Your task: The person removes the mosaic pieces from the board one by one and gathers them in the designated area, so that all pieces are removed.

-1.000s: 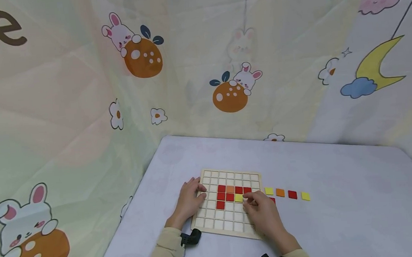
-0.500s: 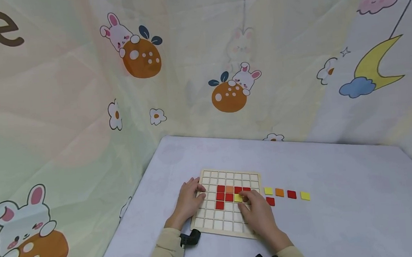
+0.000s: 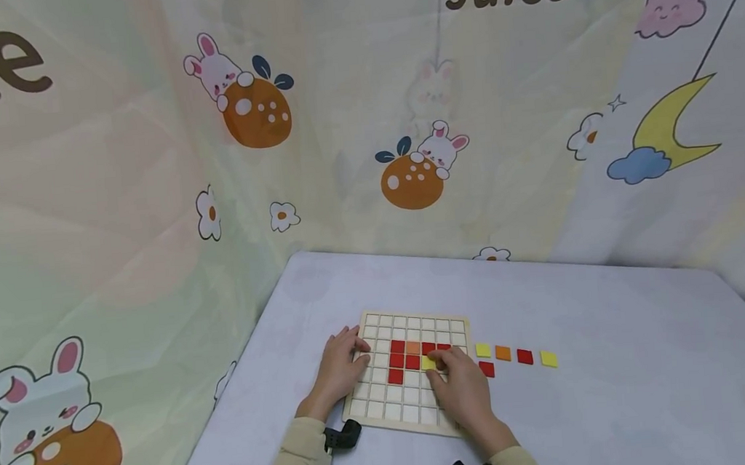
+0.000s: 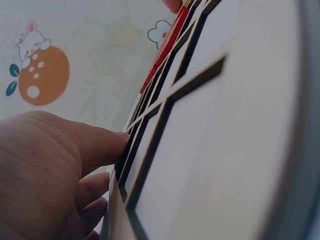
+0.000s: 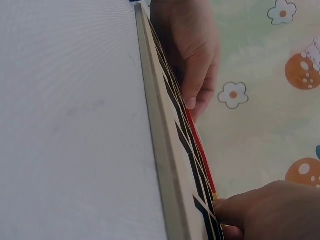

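A square wooden grid board (image 3: 387,417) lies on the table, with red tiles (image 3: 398,359), an orange tile (image 3: 413,347) and a yellow tile (image 3: 426,363) in its cells. My left hand (image 3: 339,370) holds the board's left edge; in the left wrist view its thumb (image 4: 107,147) lies on the grid and the other fingers sit along the side. My right hand (image 3: 460,390) is over the right half of the board. Its forefinger tip touches the yellow tile, partly covering it, and the thumb sits apart from it, nearer the board's front.
To the board's right, a row of loose tiles runs across the white table: yellow (image 3: 483,350), orange (image 3: 503,353), red (image 3: 524,357) and another yellow (image 3: 549,359). A further red tile (image 3: 486,369) lies just beside the right hand. A printed cloth (image 3: 331,119) stands behind the table.
My right hand has moved slightly left, from beside the yellow tile onto it, and its thumb and forefinger have spread. The left hand keeps its hold on the board's edge.
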{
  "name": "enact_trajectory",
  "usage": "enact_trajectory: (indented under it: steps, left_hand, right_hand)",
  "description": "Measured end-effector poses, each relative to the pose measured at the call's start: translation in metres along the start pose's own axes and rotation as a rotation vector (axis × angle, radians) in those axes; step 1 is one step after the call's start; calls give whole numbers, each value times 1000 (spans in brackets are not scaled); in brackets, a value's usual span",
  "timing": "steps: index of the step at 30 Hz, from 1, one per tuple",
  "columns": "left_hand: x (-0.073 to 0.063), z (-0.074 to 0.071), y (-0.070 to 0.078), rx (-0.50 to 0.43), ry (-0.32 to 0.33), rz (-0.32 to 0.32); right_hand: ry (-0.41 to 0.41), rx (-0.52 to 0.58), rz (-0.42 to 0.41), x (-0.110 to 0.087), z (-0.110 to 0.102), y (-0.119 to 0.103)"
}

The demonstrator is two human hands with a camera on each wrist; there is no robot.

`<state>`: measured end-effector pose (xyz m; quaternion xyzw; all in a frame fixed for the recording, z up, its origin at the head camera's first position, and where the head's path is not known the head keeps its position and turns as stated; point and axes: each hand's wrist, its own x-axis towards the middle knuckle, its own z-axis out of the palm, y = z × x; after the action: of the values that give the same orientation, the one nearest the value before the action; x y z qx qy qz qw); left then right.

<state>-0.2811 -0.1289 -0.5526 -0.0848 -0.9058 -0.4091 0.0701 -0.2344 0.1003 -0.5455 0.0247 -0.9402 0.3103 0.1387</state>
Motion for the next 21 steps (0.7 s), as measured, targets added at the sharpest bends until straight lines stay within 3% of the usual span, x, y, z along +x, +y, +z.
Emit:
enact_trajectory:
  steps: [21]
  left_hand:
    - [0,3,-2,10,19,28]
  right_hand:
    - [-13,-29,-21,-1,0,0]
